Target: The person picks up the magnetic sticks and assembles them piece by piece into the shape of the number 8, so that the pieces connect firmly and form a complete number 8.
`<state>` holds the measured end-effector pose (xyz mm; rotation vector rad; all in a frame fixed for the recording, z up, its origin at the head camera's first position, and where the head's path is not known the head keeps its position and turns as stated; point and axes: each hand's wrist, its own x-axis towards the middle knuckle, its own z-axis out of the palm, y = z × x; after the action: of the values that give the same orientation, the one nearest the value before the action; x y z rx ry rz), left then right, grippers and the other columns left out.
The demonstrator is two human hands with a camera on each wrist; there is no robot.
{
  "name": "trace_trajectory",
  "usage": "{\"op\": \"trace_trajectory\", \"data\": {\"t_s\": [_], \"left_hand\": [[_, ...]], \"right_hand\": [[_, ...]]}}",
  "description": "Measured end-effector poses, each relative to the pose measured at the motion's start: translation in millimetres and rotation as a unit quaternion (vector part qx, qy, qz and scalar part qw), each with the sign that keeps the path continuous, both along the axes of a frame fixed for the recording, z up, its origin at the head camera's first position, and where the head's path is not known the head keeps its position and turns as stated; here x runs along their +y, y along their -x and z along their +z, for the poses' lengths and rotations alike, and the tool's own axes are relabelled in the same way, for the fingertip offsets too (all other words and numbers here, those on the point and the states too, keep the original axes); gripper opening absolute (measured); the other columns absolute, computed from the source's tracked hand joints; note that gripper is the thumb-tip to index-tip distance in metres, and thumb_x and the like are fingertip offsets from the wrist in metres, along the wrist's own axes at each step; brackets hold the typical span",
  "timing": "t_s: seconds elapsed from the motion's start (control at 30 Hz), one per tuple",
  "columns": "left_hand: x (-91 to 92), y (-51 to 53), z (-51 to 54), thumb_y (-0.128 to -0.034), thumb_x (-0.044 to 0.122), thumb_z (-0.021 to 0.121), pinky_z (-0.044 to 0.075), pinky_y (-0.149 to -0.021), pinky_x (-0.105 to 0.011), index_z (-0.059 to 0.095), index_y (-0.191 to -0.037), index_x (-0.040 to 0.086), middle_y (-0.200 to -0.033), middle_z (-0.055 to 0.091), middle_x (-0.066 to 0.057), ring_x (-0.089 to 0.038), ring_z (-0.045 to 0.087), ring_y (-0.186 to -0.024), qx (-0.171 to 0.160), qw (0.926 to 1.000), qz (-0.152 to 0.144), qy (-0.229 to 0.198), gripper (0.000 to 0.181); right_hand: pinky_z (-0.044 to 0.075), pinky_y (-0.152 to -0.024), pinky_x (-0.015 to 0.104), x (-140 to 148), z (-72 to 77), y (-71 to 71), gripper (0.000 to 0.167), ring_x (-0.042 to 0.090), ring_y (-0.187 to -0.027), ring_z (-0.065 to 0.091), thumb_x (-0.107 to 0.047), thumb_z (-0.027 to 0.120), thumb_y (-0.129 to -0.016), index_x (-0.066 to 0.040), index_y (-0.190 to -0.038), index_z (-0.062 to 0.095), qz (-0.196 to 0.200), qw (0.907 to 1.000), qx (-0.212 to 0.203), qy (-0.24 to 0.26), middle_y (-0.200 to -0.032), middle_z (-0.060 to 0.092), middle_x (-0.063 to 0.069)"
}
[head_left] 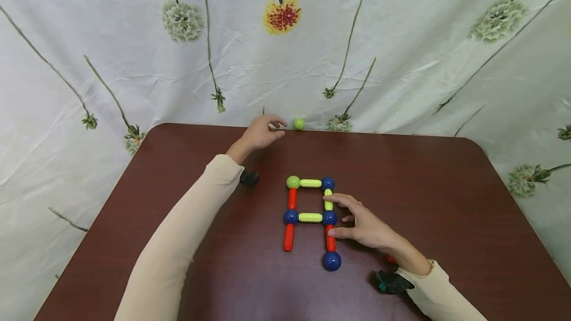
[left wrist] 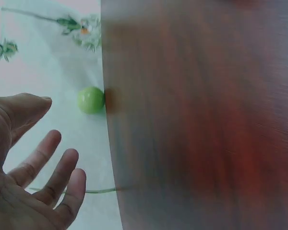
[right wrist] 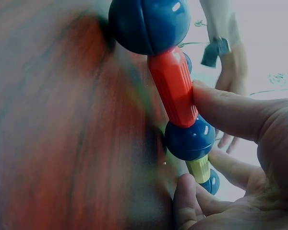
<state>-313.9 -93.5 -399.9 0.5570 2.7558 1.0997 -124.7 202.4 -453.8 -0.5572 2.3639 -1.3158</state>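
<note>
At the table's far edge, my left hand (head_left: 263, 132) is held out beside a green ball (head_left: 299, 123), with a gap between them. The left wrist view shows the fingers spread and loosely bent, and the green ball (left wrist: 90, 100) against the table's edge. My right hand (head_left: 368, 224) rests along the right side of a ball-and-rod building-toy figure. Its thumb touches a red rod (right wrist: 175, 88) and its index finger reaches the upper right yellow rod (head_left: 328, 200). Between them sits a blue ball (right wrist: 191, 137). Another blue ball (head_left: 332, 261) ends the red rod.
On the brown table (head_left: 214, 271), the figure's left side has a green ball (head_left: 293, 182), red rods and a blue ball (head_left: 291, 217). A red piece (head_left: 390, 259) shows partly behind the right wrist. A flowered white cloth (head_left: 250, 63) hangs beyond the table.
</note>
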Motion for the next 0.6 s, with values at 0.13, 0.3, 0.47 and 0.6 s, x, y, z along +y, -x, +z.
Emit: {"op": "trace_trajectory", "data": {"t_s": [0.13,0.3,0.47,0.6], "left_hand": [[11.5,20.6,0.8,-0.0988,0.013,0.06,0.051,-0.094,-0.045,0.064,-0.13,0.006,-0.134,0.058,-0.02,-0.037,0.061,-0.116,-0.017,0.9997,0.017,0.0,0.032],[17.5,36.4,-5.5,-0.1005,0.01,0.057,0.048,-0.095,-0.043,0.063,-0.133,0.007,-0.141,0.054,-0.019,-0.036,0.057,-0.12,-0.037,0.9985,0.027,-0.03,0.033],[22.5,43.7,-14.1,-0.1005,0.005,0.056,0.035,-0.114,-0.044,0.063,-0.134,0.005,-0.147,0.05,-0.016,-0.033,0.042,-0.139,-0.017,0.9995,0.004,-0.027,0.034],[32.3,47.9,-20.6,-0.1007,0.003,0.054,0.035,-0.115,-0.044,0.063,-0.134,0.004,-0.147,0.048,-0.015,-0.031,0.038,-0.142,-0.004,0.9996,-0.022,-0.019,0.034]], "right_hand": [[0.048,-0.098,0.032,-1,-0.4,-0.2,0.073,0.035,-0.135,0.036,-0.025,0.081,-0.086,-0.016,-0.15,0.046,0.0,1.0,0.002,0.003,-0.155,0.034,0.012],[0.048,-0.098,0.032,-3,-0.9,0.6,0.073,0.034,-0.135,0.036,-0.025,0.081,-0.086,-0.016,-0.15,0.046,0.003,1.0,0.0,0.004,-0.155,0.035,0.011],[0.048,-0.098,0.033,-2,-1.2,1.4,0.073,0.033,-0.135,0.037,-0.026,0.081,-0.086,-0.016,-0.15,0.045,0.005,1.0,-0.003,0.005,-0.155,0.035,0.011],[0.047,-0.098,0.031,0,-1.0,1.3,0.073,0.033,-0.135,0.037,-0.025,0.081,-0.086,-0.016,-0.15,0.046,0.002,1.0,-0.003,0.004,-0.155,0.035,0.011]]}}
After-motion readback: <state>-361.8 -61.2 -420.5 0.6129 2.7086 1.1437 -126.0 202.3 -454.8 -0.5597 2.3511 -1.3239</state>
